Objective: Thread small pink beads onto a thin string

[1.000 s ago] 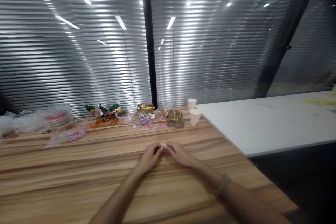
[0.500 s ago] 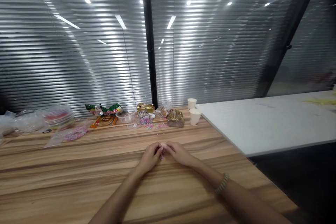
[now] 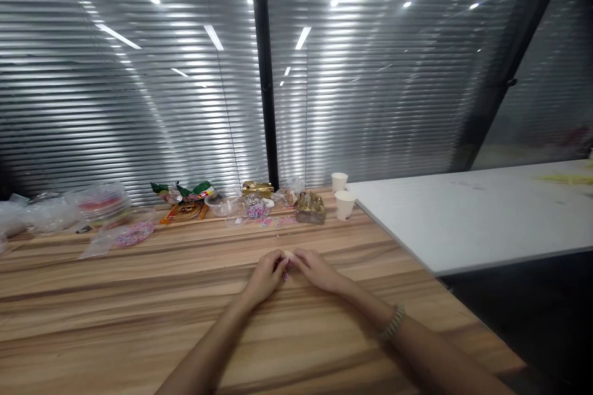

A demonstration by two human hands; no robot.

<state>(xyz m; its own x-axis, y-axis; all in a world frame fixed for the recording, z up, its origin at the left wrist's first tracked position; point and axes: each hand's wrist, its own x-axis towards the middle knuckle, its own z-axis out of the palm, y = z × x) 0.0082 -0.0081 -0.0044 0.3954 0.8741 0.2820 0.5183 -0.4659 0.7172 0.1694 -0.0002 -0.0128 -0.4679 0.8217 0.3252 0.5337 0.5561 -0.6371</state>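
Note:
My left hand [image 3: 266, 274] and my right hand [image 3: 315, 268] meet over the middle of the wooden table [image 3: 306, 339], fingertips almost touching. Both are closed in a pinch around a small pink, white and dark speckled piece [image 3: 286, 276], which hangs below the fingertips. A pale bit shows at its top, between the two hands. The fingers hide most of it, so its kind is unclear. A coiled bracelet circles my right wrist.
Along the back stand two paper cups [image 3: 344, 205], a gold-wrapped pack [image 3: 310, 207], a clear bowl [image 3: 222, 203], a bag of coloured bits [image 3: 254, 207] with some spilled, and green snack packets [image 3: 197, 191]. Stacked plastic tubs [image 3: 102, 203] are left. A white table [image 3: 482, 216] adjoins right.

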